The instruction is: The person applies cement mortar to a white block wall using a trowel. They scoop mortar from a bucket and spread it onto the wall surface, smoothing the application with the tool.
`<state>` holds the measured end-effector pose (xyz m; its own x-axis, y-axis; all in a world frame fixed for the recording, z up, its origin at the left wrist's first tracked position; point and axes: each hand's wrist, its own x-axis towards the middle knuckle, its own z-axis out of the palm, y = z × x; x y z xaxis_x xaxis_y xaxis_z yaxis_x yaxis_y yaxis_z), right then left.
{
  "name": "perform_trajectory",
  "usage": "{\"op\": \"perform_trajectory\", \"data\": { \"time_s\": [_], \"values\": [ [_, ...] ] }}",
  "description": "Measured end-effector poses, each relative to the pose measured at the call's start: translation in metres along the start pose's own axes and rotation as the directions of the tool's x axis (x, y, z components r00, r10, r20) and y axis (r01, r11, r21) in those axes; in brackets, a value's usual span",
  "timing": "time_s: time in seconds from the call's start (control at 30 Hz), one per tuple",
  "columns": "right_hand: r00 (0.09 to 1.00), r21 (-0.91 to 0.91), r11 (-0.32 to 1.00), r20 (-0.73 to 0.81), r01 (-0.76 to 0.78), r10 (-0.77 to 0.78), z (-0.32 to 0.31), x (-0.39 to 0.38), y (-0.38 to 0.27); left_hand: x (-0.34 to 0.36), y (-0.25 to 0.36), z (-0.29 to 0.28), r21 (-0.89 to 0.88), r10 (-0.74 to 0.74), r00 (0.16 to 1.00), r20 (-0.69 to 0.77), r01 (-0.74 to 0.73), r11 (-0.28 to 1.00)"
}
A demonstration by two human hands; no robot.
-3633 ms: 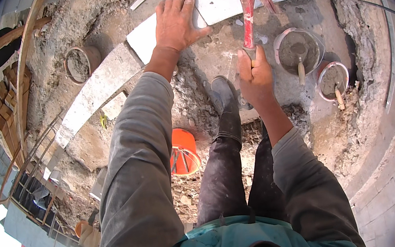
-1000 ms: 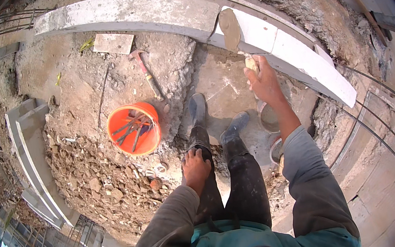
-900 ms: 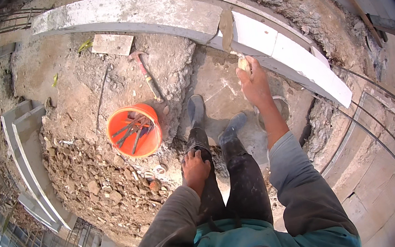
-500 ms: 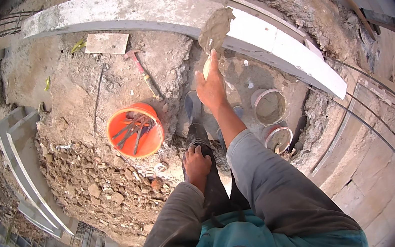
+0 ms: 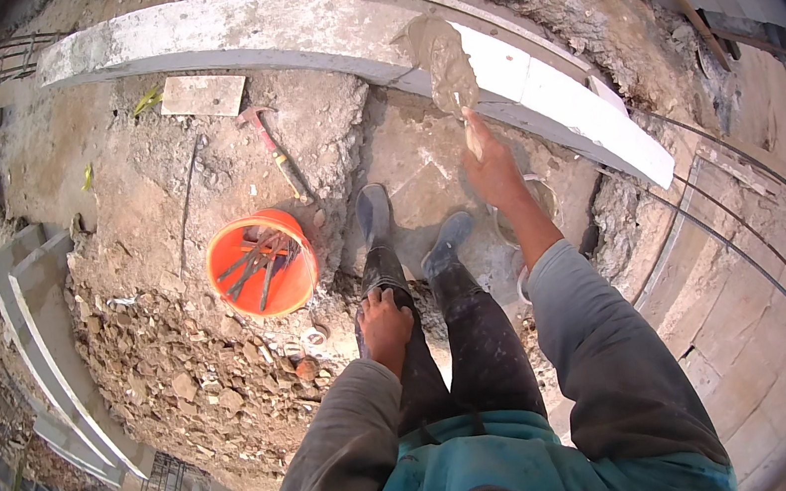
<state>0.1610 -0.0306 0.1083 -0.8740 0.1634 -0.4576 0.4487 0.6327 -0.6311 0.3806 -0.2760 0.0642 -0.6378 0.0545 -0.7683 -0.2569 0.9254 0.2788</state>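
My right hand [image 5: 495, 174] is closed round the handle of a trowel [image 5: 473, 146]. Grey wet mortar [image 5: 444, 62] covers its blade, which lies over the curved low wall [image 5: 232, 29], where the rough grey stretch meets the smooth white one. Part of the mortar touches or overlaps the wall top; the blade itself is hidden under it. My left hand [image 5: 386, 324] rests on my left knee, fingers spread over the dark trouser leg and holding nothing.
An orange bucket [image 5: 307, 278] with metal bars stands left of my boots. Beyond it lie a claw hammer [image 5: 276, 154] and a flat tile [image 5: 203, 95]. My right forearm partly hides a mortar bucket [image 5: 548, 204]. Rubble [image 5: 180, 376] and curved panels [image 5: 57, 323] are at left.
My right hand has moved right, and the trowel now tilts the other way, its mortar against the wall top. My right boot has come into view. The left hand stays on the knee.
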Motion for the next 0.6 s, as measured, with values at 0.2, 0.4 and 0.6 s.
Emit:
{"op": "perform_trajectory", "data": {
  "time_s": [0.2,0.4,0.6],
  "values": [
    [0.992,0.354,0.929,-0.017,-0.109,0.123,0.002,0.001,-0.019,-0.003,-0.002,-0.009,0.016,-0.025,0.999,0.042,0.024,1.000],
    [0.999,0.362,0.932,-0.048,0.017,0.001,0.063,0.021,-0.027,-0.010,-0.001,0.006,0.033,-0.010,0.998,0.061,0.008,0.999],
    [0.998,0.427,0.903,0.056,-0.045,0.023,0.041,0.005,-0.033,-0.004,0.000,0.005,0.051,0.002,0.997,0.072,-0.005,0.999]
  ]
}}
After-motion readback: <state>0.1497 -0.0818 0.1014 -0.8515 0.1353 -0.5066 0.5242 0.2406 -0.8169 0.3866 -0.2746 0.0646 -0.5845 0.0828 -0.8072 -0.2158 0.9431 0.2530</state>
